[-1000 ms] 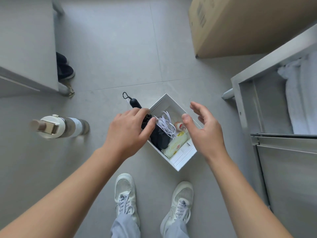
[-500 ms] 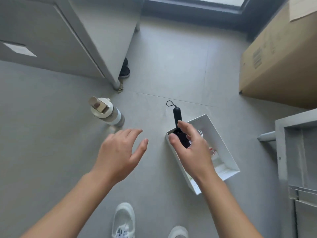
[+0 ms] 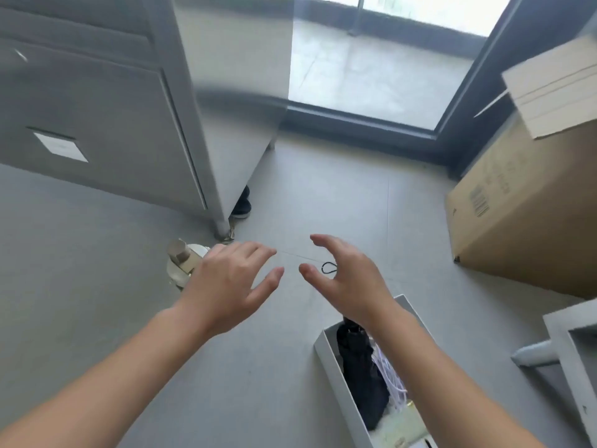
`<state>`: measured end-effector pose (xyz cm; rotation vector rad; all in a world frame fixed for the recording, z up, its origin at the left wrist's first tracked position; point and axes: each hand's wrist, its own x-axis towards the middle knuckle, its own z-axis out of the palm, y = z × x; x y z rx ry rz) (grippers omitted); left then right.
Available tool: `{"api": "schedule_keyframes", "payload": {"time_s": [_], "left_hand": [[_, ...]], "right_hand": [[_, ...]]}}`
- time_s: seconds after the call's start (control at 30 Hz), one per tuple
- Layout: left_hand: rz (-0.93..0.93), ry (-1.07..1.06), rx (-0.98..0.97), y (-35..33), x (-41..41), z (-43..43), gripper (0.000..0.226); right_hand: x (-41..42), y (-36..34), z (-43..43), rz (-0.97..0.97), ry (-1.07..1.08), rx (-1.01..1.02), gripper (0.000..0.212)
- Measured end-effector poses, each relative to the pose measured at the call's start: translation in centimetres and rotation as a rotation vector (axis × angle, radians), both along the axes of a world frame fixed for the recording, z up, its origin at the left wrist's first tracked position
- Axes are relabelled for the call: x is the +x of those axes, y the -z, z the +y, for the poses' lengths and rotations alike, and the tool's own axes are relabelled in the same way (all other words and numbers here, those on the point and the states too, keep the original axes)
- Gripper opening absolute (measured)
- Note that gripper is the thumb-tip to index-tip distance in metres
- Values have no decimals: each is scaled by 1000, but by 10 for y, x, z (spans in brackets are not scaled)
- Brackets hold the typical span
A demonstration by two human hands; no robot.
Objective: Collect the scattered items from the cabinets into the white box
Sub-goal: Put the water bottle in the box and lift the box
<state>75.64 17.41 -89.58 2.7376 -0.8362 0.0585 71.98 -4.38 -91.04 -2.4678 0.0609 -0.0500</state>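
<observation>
Between items now: both hands empty, raised over the floor beyond the white box [image 3: 326,357]. Left hand [image 3: 226,282] spread, fingers loose, gripping nothing, partly covering the bottle [image 3: 181,263] standing on the floor well to the left of the white box. Right hand [image 3: 349,282] likewise spread, thumb and fingers apart, holding nothing, just above the far corner of the white box. Inside the white box: the black umbrella [image 3: 361,373] lying along the left wall, its wrist loop [image 3: 329,267] poking out past the far end, white cable [image 3: 387,373] beside it, pale packets nearer the near end.

Judging by the reach, next in line seems the bottle: calls for the left hand to close around its body, lift upright, carry it rightward and lay it in the space left beside the umbrella. Could equally be a return to the grey cabinet [image 3: 106,124] beyond the bottle.

Against half a second back: right hand off the umbrella handle, lifted and opened; left hand further forward, now overlapping the bottle; view tilted up, showing the window and more of the cardboard box [image 3: 523,202] far to the right of the white box
</observation>
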Motion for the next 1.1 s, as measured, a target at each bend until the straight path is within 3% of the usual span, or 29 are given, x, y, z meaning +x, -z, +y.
{"api": "schedule_keyframes", "payload": {"time_s": [0.23, 0.53, 0.67, 1.1], "left_hand": [[-204, -68, -38, -21, 42, -3, 57], [-134, -44, 34, -18, 10, 15, 62], [-173, -37, 42, -9, 13, 7, 59], [-144, -160, 44, -18, 7, 37, 61]], "right_hand": [[35, -30, -3, -208, 30, -200, 60], [-18, -35, 2, -165, 8, -335, 57], [-16, -31, 9, -233, -48, -369, 60], [-4, -10, 29, -202, -131, -287, 64]]}}
